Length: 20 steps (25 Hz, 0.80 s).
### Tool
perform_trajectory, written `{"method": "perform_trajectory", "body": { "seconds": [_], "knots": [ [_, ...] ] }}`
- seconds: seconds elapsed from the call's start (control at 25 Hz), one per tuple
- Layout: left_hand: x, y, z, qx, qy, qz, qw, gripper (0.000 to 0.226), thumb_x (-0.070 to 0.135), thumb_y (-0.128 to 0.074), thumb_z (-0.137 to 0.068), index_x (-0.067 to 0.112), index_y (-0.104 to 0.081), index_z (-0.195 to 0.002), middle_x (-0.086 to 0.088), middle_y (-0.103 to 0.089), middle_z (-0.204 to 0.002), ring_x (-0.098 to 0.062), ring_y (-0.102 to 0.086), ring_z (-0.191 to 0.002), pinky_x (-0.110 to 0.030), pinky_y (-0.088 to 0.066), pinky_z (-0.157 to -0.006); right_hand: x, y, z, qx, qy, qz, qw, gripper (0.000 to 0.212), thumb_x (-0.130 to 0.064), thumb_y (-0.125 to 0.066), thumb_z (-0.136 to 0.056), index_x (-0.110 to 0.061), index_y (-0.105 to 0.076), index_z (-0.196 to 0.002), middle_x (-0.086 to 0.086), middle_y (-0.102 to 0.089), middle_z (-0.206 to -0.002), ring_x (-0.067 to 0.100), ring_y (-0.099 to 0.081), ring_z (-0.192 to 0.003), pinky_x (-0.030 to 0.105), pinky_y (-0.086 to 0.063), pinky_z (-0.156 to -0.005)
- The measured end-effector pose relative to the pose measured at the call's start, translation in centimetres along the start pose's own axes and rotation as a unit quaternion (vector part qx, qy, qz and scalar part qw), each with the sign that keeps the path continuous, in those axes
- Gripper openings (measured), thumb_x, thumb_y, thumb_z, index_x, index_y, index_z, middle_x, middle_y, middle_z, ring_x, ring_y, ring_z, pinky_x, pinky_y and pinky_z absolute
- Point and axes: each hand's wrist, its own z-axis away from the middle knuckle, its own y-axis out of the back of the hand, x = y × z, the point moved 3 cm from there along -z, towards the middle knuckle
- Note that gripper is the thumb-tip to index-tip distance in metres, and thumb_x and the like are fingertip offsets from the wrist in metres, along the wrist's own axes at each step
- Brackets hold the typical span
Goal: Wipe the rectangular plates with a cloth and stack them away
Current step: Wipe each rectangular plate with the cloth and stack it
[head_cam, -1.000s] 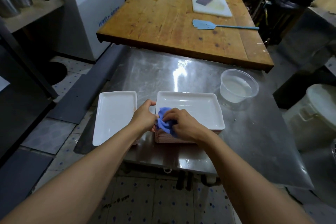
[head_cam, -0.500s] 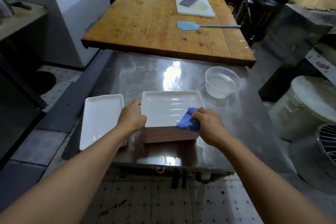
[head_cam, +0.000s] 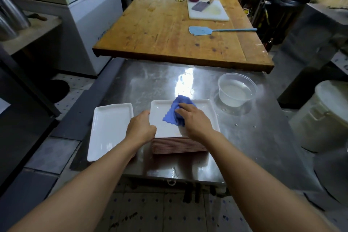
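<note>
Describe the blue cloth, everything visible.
The blue cloth is a small, soft rag, looks like microfibre, with a zigzag-cut edge showing at its near-left side. It is bunched, not spread flat. It lies on the white top plate of the tall plate stack, toward the plate's far middle. The right hand holds it from above, fingers curled over it; part is hidden beneath. Nothing else touches it.

Steel table [head_cam: 244, 137], wooden table [head_cam: 160, 30], white chest freezer [head_cam: 75, 5], perhaps tiled floor [head_cam: 150, 213]

Dim kitchen — overhead glare streaks the steel table [head_cam: 143, 84], edges bowed and softly blurred
</note>
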Motion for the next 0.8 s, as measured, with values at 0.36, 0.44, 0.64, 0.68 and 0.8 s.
{"method": "perform_trajectory", "body": {
  "seconds": [0.36, 0.44, 0.64, 0.68, 0.8],
  "knots": [
    [0.4, 0.0, 0.4, 0.023, -0.007, -0.028, 0.999, 0.046, 0.005, -0.053, -0.076, 0.018, -0.056, -0.120, -0.010, -0.065, -0.112, -0.034, -0.056, -0.103, -0.035, -0.047, -0.079, 3.2, 2.3, 5.1, -0.067, -0.095, 0.008, 0.993, 0.031, 0.001, -0.047, -0.085, -0.013, -0.067, -0.104, 0.000, -0.056, -0.126, 0.026, -0.050, -0.108, 0.032, -0.044, -0.082],
    [0.5, 0.1, 0.6, 0.025, -0.004, -0.032, 0.999, 0.045, 0.005, -0.052, -0.076, 0.018, -0.056, -0.119, -0.010, -0.065, -0.112, -0.035, -0.056, -0.103, -0.034, -0.046, -0.078, 2.7, 2.5, 6.3, -0.063, -0.080, 0.047, 0.994, 0.033, -0.001, -0.045, -0.088, -0.015, -0.064, -0.110, -0.001, -0.055, -0.128, 0.025, -0.047, -0.109, 0.031, -0.039, -0.082],
    [1.1, 0.2, 0.9, 0.017, -0.003, -0.067, 0.998, 0.043, 0.005, -0.051, -0.078, 0.015, -0.053, -0.120, -0.011, -0.063, -0.114, -0.036, -0.055, -0.104, -0.035, -0.045, -0.079, 2.7, 3.5, 7.8, -0.044, -0.110, 0.026, 0.993, 0.033, 0.004, -0.048, -0.083, -0.012, -0.058, -0.111, 0.004, -0.057, -0.120, 0.027, -0.047, -0.110, 0.031, -0.043, -0.081],
    [1.3, 0.3, 1.0, 0.015, 0.009, -0.075, 0.997, 0.042, 0.005, -0.050, -0.079, 0.014, -0.051, -0.120, -0.012, -0.062, -0.115, -0.036, -0.055, -0.103, -0.036, -0.045, -0.078, 3.1, 3.9, 8.1, -0.023, -0.129, -0.012, 0.991, 0.033, 0.006, -0.049, -0.081, -0.011, -0.059, -0.107, 0.006, -0.058, -0.115, 0.028, -0.049, -0.107, 0.034, -0.046, -0.082],
    [2.4, 0.5, 2.3, 0.061, 0.011, -0.145, 0.987, 0.041, 0.018, -0.054, -0.086, 0.018, -0.045, -0.127, -0.012, -0.048, -0.121, -0.034, -0.053, -0.104, -0.036, -0.040, -0.074, 4.6, 5.4, 9.5, 0.115, -0.188, -0.153, 0.963, 0.033, 0.009, -0.049, -0.079, -0.006, -0.063, -0.105, 0.013, -0.063, -0.105, 0.030, -0.055, -0.099, 0.039, -0.049, -0.080]
  ]
}}
